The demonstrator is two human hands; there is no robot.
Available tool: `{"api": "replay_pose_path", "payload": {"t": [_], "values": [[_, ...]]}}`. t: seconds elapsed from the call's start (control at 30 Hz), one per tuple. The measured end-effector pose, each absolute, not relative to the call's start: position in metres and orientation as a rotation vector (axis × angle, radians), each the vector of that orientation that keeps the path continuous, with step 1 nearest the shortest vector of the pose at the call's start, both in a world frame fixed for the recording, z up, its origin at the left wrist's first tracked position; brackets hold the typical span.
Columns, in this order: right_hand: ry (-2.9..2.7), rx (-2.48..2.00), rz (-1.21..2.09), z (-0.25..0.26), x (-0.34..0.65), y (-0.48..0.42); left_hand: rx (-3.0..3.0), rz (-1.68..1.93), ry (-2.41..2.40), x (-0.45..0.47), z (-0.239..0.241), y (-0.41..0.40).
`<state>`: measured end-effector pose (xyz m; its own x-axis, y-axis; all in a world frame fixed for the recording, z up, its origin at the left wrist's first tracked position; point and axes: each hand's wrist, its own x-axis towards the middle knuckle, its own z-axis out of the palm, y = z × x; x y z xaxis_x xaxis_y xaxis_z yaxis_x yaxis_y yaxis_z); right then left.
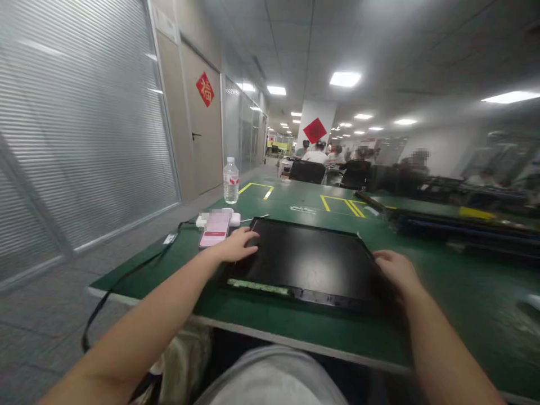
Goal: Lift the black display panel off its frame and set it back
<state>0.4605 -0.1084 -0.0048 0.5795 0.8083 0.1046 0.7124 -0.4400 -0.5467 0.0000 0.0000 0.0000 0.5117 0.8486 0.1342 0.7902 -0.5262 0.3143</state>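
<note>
A flat black display panel point(307, 256) is in front of me over the green tabletop, its dark face up. Along its near edge runs a green circuit strip point(259, 287). My left hand point(238, 245) grips the panel's left edge, thumb and fingertips over the dark surface. At the right edge, my right hand point(396, 273) holds the side, with its fingertips partly hidden and slightly blurred. Whether the panel rests fully on the table or is lifted a little, I cannot tell.
Left of the panel lie a phone point(215, 228) and a white power strip point(235, 217) with a black cable point(139, 261). A water bottle point(230, 181) stands behind them. Stacked dark panels point(447, 228) lie at the right. Yellow tape point(343, 203) marks the green table point(236, 312). Several people sit farther back.
</note>
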Motion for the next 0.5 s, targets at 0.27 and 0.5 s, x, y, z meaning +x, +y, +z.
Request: {"api": "replay_pose_path", "payload": {"t": [0.27, 0.5], "values": [[-1.196, -2.375, 0.307, -0.0080, 0.4643, -0.1036, 2.479, 0.416, 1.437, -0.0005, -0.0026, 0.0079], [-1.225, -2.370, 0.232, -0.0116, 0.4669, -0.1003, 2.286, 0.577, 1.553, 0.0026, -0.0004, 0.0029]]}}
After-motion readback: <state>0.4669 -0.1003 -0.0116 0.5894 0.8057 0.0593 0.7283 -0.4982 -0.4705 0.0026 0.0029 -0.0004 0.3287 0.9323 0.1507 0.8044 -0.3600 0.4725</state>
